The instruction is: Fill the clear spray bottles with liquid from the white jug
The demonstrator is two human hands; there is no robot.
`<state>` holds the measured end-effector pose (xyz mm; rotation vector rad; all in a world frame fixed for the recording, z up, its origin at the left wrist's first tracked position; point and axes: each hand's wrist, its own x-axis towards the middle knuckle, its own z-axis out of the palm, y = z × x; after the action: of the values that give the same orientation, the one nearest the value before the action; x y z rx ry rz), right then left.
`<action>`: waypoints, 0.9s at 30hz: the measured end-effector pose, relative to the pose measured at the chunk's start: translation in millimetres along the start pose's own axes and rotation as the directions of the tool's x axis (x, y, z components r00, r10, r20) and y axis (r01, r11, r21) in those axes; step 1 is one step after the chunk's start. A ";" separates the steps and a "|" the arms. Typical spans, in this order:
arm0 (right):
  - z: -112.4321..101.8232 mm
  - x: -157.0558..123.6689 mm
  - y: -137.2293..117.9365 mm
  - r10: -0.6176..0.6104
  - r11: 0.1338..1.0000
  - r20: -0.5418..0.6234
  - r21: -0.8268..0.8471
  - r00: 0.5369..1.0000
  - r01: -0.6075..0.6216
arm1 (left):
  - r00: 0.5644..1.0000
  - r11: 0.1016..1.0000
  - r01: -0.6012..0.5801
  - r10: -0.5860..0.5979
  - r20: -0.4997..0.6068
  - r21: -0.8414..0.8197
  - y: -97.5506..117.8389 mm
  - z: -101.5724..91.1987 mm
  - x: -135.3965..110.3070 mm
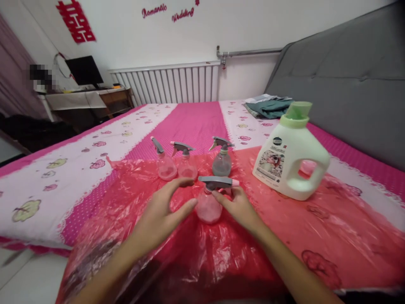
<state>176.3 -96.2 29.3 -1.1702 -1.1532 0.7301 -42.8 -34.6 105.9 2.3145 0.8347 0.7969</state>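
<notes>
A small clear spray bottle [209,210] with a grey and pink trigger head stands upright on a red plastic sheet [133,202]. My right hand [238,207] is closed around its neck, just under the spray head, with some fingers hidden behind it. To the left of the bottle, my left hand [164,207] is open, thumb and fingers apart, the thumb tip close to the bottle's side. Behind stand three similar spray bottles: one at far left [166,168], a pinkish one [187,169] beside it, and a greyer one [222,164] to the right.
A pale green detergent jug [289,156] with a green cap stands on the sheet at right. Folded clothes [268,107] lie farther back on the bed [199,114]. A grey headboard [341,71] rises at right; a radiator [167,84] and a desk with a monitor [85,71] are beyond.
</notes>
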 end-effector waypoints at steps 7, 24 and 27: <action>-1.8 4.5 1.6 -0.004 0.997 -0.008 -0.072 1.000 0.003 | 0.986 0.947 -0.119 0.077 -0.150 -0.298 -25.9 75.4 56.1; -11.9 -90.9 29.8 -0.215 0.655 0.251 -0.680 0.944 0.330 | 0.995 0.709 -0.034 -0.042 -0.091 -0.704 -54.7 89.5 41.6; -13.0 -91.3 33.9 -0.258 0.595 0.286 -0.706 0.923 0.385 | 0.991 0.616 -0.003 -0.104 -0.085 -0.788 -57.9 101.2 42.3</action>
<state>165.7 -173.7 -30.1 -1.5312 -1.8476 0.0072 31.3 3.7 14.1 1.4420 0.4372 1.0296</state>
